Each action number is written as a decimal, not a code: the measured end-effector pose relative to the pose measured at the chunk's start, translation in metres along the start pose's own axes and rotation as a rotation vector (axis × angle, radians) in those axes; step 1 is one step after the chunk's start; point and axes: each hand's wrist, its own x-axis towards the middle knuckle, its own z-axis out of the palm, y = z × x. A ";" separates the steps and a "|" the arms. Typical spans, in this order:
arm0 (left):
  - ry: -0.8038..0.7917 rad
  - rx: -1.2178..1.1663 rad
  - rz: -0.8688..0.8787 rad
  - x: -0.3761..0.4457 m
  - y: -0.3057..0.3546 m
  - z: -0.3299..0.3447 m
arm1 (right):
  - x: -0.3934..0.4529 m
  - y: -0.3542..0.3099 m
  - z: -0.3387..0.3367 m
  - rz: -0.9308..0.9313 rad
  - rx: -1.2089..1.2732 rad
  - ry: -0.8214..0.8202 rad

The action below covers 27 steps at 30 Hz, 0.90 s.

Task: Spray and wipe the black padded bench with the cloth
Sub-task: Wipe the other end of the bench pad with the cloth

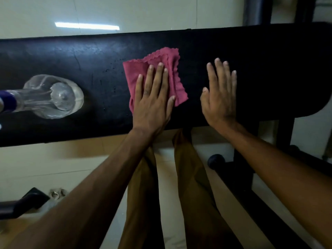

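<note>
The black padded bench (71, 56) runs across the view from left to right. A folded red cloth (167, 62) lies on its middle. My left hand (154, 97) presses flat on the cloth with fingers spread. My right hand (220, 94) rests flat on the bare padding just right of the cloth, holding nothing. A clear spray bottle (53, 96) with a blue collar stands on the bench at the left, seen from above. Small droplets speckle the padding between bottle and cloth.
The bench's black metal frame (251, 177) and a round black end cap (216, 161) lie below right. My legs in brown trousers (188, 177) stand against the bench's near edge. A dark handle (23, 203) sits on the pale tiled floor at lower left.
</note>
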 end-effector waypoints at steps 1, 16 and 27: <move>0.010 0.013 0.011 0.007 -0.001 0.000 | -0.001 -0.005 0.004 0.022 0.009 0.023; 0.132 -0.104 -0.835 0.016 -0.047 -0.023 | 0.001 -0.026 0.014 0.132 0.045 0.068; 0.046 0.006 -0.174 0.007 -0.019 -0.004 | -0.004 -0.022 0.028 0.112 -0.116 0.115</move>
